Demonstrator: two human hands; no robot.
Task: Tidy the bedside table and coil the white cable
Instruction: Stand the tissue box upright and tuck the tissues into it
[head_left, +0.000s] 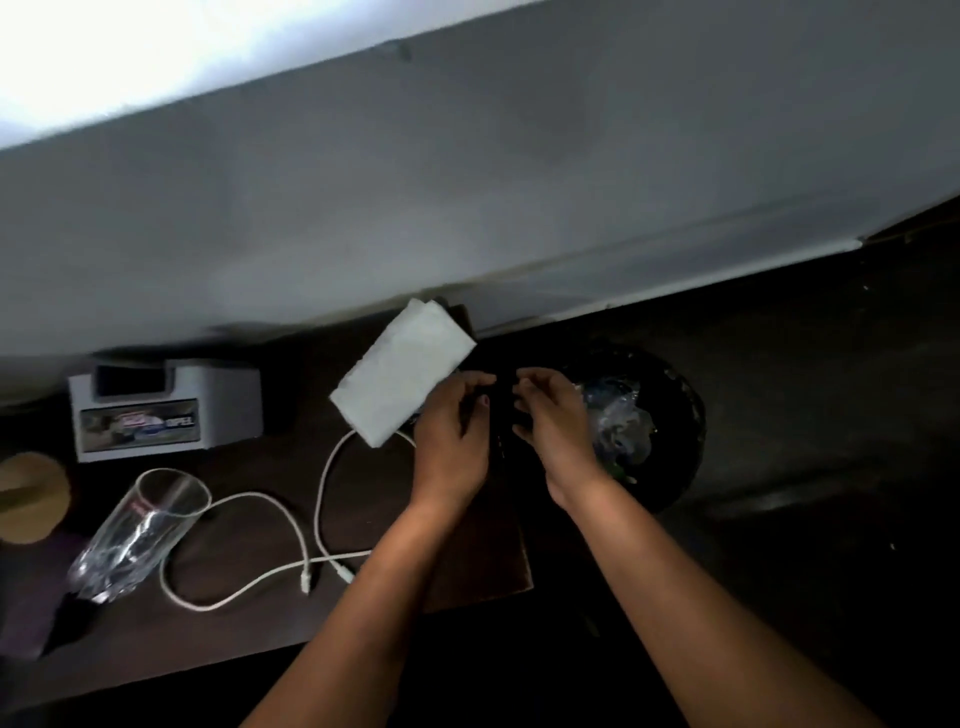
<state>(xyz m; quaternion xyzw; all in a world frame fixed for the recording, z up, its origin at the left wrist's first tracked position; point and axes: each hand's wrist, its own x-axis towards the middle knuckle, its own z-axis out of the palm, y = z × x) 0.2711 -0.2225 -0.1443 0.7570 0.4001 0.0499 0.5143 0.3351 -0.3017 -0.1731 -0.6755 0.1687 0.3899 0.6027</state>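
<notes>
The white cable (244, 582) lies in loose loops on the dark bedside table (249, 623), both plugs near the front middle. A folded white tissue (402, 371) sits at the table's back right corner, its lower edge against my left hand (452, 441). That hand's fingers are curled, and it is too dark to see whether they pinch anything. My right hand (553, 421) hovers just right of it, between the table edge and a black bin (675, 415), fingers bent and apart with nothing visible in them.
A clear drinking glass (140, 530) lies on its side at the left over the cable. Behind it stands a white box (166, 408), and a round wooden lid (31, 496) is at the far left. The bin holds crumpled plastic (621, 421). A pale wall runs behind.
</notes>
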